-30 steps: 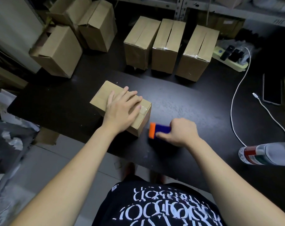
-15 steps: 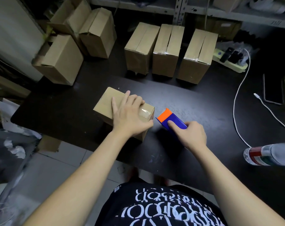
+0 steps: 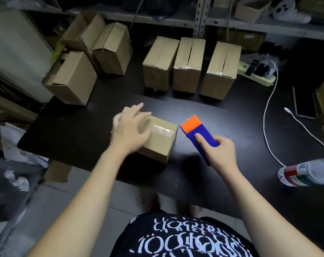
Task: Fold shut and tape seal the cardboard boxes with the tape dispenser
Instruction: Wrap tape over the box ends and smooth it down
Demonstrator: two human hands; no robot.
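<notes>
My left hand (image 3: 131, 130), fingers spread & blurred, sits over the taped cardboard box (image 3: 157, 143) while my right hand (image 3: 220, 154) grips the blue/orange tape dispenser (image 3: 198, 134) just beside it.

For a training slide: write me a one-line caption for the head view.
Left hand open over a taped cardboard box while the right hand grips the tape dispenser beside it.

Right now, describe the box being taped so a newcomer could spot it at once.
On the black table, look near the front edge, before the row of three boxes. The box lies alone under the left hand, clear tape across its top, the blue tape dispenser just right of it.
</notes>
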